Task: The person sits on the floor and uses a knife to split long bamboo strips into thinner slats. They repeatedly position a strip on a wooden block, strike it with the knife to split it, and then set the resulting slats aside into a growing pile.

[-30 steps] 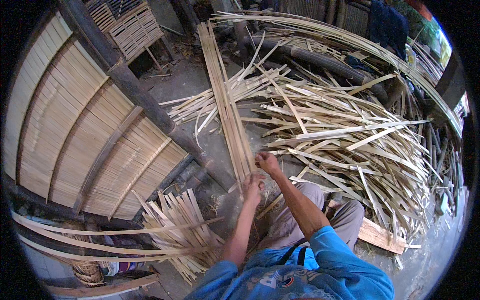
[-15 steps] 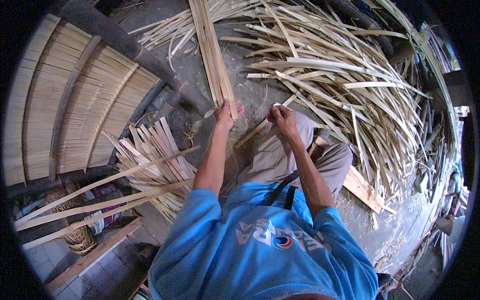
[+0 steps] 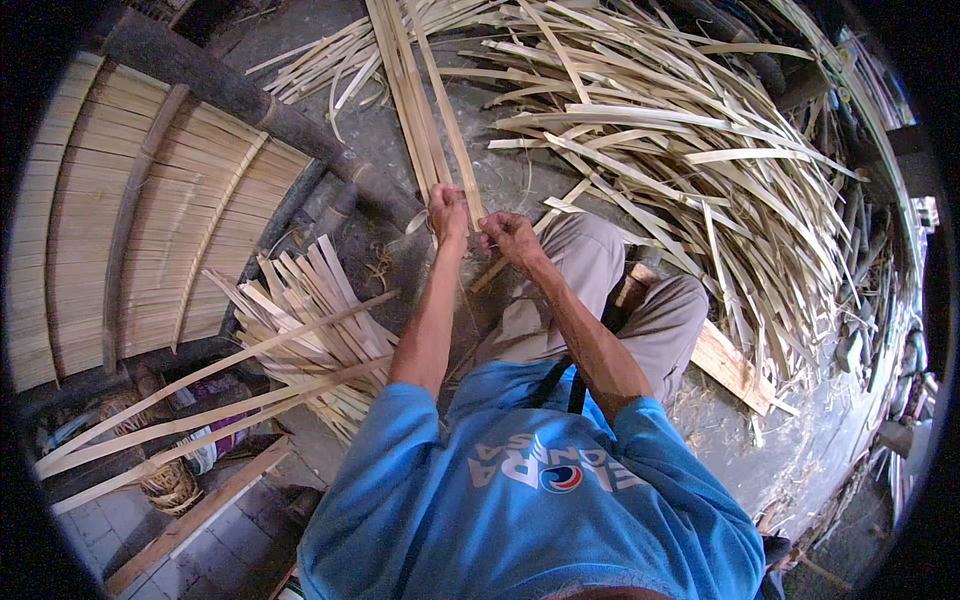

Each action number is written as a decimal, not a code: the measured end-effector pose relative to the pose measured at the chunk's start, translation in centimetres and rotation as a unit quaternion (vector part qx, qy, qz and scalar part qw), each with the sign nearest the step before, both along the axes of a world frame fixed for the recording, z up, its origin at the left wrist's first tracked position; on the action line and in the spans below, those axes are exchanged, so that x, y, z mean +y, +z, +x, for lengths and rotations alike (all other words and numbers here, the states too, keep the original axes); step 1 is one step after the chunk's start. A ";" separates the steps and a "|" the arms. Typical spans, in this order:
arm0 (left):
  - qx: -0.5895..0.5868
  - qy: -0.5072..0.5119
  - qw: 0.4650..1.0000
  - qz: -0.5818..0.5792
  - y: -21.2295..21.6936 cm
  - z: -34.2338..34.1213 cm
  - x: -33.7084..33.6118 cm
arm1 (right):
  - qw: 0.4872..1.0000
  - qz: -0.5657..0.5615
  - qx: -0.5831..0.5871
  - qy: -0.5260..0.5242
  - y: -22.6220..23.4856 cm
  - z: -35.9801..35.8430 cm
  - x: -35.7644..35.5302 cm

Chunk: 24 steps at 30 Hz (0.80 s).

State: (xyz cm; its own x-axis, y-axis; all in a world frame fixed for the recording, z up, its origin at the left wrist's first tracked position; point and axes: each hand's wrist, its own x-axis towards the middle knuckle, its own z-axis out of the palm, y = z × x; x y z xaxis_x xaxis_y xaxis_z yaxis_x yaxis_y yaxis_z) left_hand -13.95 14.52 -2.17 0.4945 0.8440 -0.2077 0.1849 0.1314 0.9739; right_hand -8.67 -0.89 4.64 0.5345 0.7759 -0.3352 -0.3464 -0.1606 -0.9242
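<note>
Ahead of my knees, my left hand point(image 3: 448, 211) is closed round the near end of a small bundle of long, flat bamboo strips point(image 3: 413, 110), which reach away toward the top edge. Just to its right, one single bamboo strip point(image 3: 451, 118) stands apart from the bundle at a slight angle. The near end of that strip is pinched in the fingers of my right hand point(image 3: 513, 239). The two hands are close together, a small gap between them.
A large heap of split strips point(image 3: 690, 170) spreads on the floor at the right. Another pile point(image 3: 310, 320) lies by my left elbow. A slatted panel point(image 3: 150, 210) and a dark pole point(image 3: 250, 105) stand at the left. A wooden board point(image 3: 735, 365) lies beside my right knee.
My right hand has moved left to the strips and grips one strip's end. That strip has swung away from the bundle. My left hand has closed more around the others.
</note>
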 end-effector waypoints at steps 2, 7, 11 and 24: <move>-0.037 0.001 0.997 -0.074 1.2 1.9 0.7 | 1.000 0.004 -0.008 -0.003 -0.1 0.9 -0.7; 0.021 -0.010 0.973 -0.229 5.7 5.3 2.7 | 1.000 -0.010 -0.023 -0.008 1.5 1.1 -1.6; -0.019 -0.113 0.990 -0.080 5.5 4.7 3.1 | 1.000 -0.014 -0.007 -0.016 2.4 0.6 -1.4; 0.067 0.104 0.963 0.239 6.6 -4.1 6.0 | 0.991 -0.078 -0.104 0.010 -3.1 0.4 -0.1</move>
State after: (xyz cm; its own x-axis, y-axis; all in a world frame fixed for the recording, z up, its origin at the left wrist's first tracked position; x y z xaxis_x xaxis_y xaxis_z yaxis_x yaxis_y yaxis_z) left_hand -18.05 20.56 4.38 0.3003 0.9369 0.1790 0.3318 -0.2786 0.9013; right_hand -8.31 -0.96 1.58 0.5902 0.7342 -0.3356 -0.1463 -0.3116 -0.9389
